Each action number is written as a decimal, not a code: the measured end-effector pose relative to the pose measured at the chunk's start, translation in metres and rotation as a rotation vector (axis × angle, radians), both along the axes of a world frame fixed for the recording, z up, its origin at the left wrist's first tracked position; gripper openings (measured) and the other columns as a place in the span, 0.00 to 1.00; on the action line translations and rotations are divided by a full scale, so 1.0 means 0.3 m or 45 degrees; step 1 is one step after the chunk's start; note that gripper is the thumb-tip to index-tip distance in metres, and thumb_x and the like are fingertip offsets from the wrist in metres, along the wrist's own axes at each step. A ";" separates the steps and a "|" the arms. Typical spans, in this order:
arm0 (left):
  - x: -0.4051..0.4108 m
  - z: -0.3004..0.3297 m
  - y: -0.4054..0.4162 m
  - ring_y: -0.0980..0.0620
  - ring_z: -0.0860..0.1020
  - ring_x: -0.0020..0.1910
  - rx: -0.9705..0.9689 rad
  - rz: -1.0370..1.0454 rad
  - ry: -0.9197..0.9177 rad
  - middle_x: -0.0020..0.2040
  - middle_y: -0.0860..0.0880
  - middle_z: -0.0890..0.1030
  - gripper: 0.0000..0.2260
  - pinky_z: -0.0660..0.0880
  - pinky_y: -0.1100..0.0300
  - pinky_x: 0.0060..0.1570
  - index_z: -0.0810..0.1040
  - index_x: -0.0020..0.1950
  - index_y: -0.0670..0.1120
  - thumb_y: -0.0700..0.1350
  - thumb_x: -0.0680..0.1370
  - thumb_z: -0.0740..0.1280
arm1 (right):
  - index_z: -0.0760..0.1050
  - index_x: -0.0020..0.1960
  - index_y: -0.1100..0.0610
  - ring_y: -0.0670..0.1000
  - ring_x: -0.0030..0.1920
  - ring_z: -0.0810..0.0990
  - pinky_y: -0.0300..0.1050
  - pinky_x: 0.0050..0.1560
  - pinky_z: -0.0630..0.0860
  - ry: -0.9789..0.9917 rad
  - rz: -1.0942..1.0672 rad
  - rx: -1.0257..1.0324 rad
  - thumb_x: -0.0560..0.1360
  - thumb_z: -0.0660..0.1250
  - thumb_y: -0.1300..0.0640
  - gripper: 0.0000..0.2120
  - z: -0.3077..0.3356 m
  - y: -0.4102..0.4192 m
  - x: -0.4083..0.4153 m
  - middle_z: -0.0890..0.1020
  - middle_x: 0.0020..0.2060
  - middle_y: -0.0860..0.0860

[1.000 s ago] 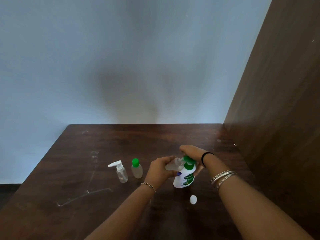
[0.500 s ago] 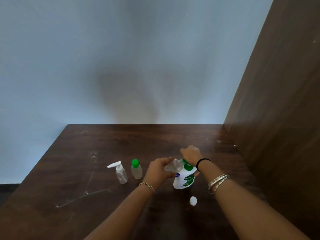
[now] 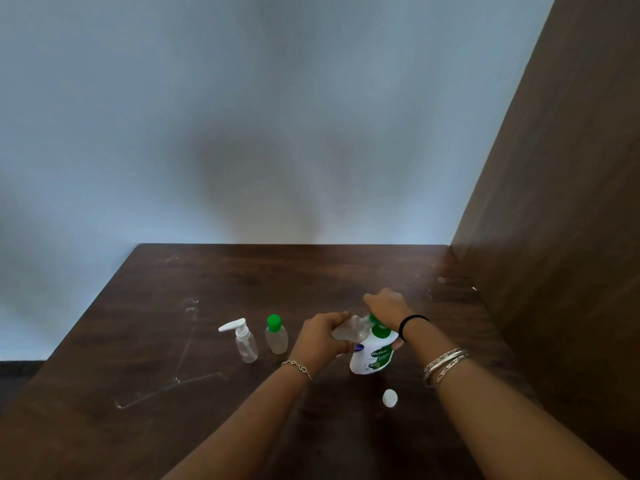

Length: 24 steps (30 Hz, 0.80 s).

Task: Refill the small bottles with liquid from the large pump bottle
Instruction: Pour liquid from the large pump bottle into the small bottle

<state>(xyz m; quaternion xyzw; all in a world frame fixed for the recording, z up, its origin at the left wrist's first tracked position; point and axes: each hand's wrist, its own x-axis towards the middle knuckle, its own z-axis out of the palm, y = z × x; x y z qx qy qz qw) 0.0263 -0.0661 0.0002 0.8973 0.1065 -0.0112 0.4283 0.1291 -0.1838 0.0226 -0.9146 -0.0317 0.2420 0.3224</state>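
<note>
Holding 1 clear small bottle [image 3: 349, 331] tilted in our left hand [image 3: 320, 336], grip clamped, at the pump bottle [image 3: 374, 355] on the tabletop [image 3: 242, 427]; right hand [image 3: 386, 304] presses its pump, grip closed.

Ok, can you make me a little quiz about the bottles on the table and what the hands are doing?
1. True or false: the small white cap lies on the table, nearer the person than the big pump bottle.
2. Which hand presses the green pump? A) left hand B) right hand
3. How many small bottles stand untouched to the left of the hands?

Key:
1. True.
2. B; the left hand holds a small clear bottle tilted at the spout.
3. Two: the white-pump bottle and the green-capped bottle.
</note>
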 end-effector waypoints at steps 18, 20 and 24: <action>0.001 0.005 -0.008 0.54 0.74 0.62 -0.032 -0.004 -0.018 0.62 0.48 0.78 0.29 0.66 0.69 0.57 0.71 0.66 0.46 0.45 0.66 0.75 | 0.76 0.49 0.64 0.61 0.47 0.78 0.52 0.44 0.78 0.049 0.006 0.042 0.74 0.58 0.54 0.15 0.023 -0.004 -0.010 0.78 0.47 0.60; -0.001 0.005 -0.009 0.54 0.74 0.62 -0.016 0.002 -0.018 0.63 0.48 0.77 0.29 0.67 0.68 0.58 0.71 0.66 0.46 0.45 0.67 0.75 | 0.76 0.44 0.63 0.59 0.47 0.78 0.48 0.46 0.73 -0.036 0.009 0.024 0.74 0.58 0.55 0.12 -0.001 0.003 -0.005 0.81 0.48 0.61; -0.003 0.001 -0.006 0.54 0.74 0.62 0.004 0.017 -0.030 0.62 0.48 0.78 0.29 0.66 0.70 0.56 0.72 0.66 0.46 0.46 0.67 0.75 | 0.72 0.38 0.61 0.58 0.45 0.77 0.47 0.45 0.72 -0.067 0.035 -0.029 0.73 0.58 0.53 0.13 -0.023 0.009 0.007 0.80 0.44 0.60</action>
